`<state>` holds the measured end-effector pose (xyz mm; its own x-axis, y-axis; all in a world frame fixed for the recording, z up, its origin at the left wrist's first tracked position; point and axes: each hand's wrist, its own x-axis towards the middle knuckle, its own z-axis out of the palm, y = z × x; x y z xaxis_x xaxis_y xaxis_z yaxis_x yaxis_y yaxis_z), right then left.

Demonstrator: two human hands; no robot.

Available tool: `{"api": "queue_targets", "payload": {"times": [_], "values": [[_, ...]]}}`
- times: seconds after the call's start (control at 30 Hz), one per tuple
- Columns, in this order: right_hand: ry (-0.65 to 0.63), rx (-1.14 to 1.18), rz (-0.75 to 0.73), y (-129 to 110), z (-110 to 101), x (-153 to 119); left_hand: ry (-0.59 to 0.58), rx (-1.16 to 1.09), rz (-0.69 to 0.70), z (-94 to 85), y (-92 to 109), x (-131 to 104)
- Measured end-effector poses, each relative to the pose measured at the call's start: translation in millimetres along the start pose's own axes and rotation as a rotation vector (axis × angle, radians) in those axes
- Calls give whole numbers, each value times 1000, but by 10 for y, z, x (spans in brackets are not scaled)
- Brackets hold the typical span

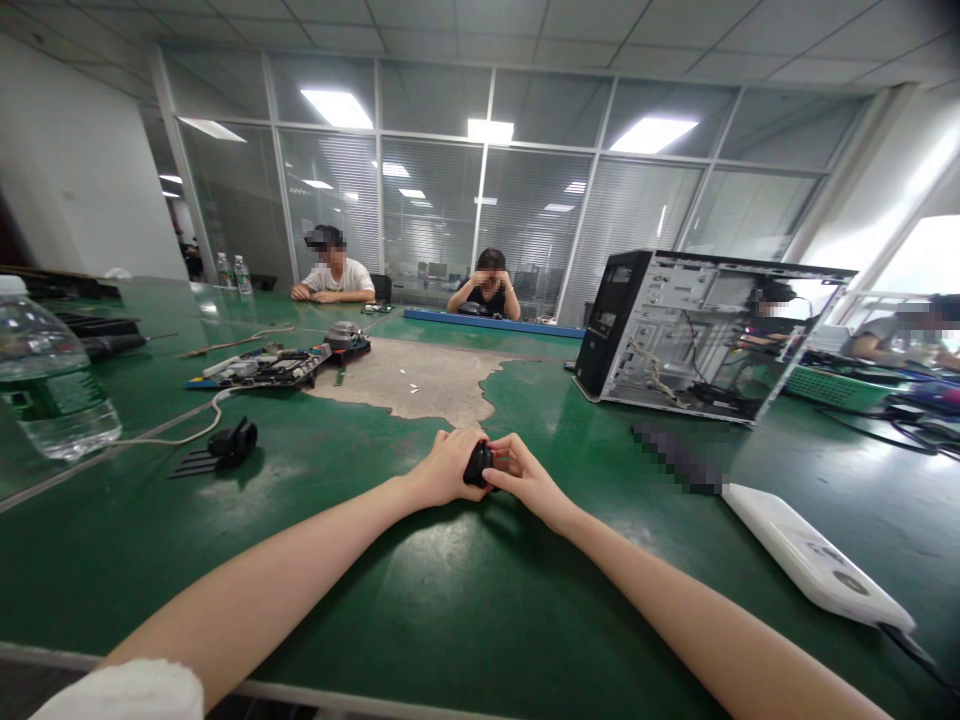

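Note:
Between my two hands, just above the green tabletop (pixel 420 620), is a small black plastic part (pixel 478 465) whose kind I cannot make out. My left hand (pixel 444 468) wraps round it from the left, fingers curled over its top. From the right, my right hand (pixel 523 478) pinches its edge with thumb and fingertips. To the left lies another black piece (pixel 232 440) with a round end and several flat prongs. Farther back rests a circuit board (pixel 262 367) with a cable trailing from it, and a fan-like cooler (pixel 347 338) stands at its right end.
An open computer case (pixel 697 335) stands at the right. Nearer me lies a white power bank (pixel 817 555) with a black cable. A water bottle (pixel 52 380) stands at far left. A bare worn patch (pixel 420 375) marks the tabletop. Two people sit across the table; others are at right.

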<state>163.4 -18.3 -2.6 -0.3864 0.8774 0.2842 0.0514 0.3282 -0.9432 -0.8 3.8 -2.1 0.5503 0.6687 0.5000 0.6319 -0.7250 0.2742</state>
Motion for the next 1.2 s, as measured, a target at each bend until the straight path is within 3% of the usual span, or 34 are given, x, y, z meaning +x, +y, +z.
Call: {"api": "queue_targets", "payload": {"times": [0.27, 0.5, 0.67, 0.87, 1.2], "values": [[40, -39, -45, -10, 32, 0, 16, -6, 32, 8, -14, -3], [53, -81, 11, 10, 21, 1, -2, -9, 14, -4, -2, 1], [30, -147, -72, 1, 34, -26, 1, -8, 18, -11, -2, -6], [98, -251, -149, -7, 57, -47, 8, -2, 21, 6, -12, -6], [73, -263, -134, 22, 51, -31, -1, -6, 15, 5, -1, 3]]}}
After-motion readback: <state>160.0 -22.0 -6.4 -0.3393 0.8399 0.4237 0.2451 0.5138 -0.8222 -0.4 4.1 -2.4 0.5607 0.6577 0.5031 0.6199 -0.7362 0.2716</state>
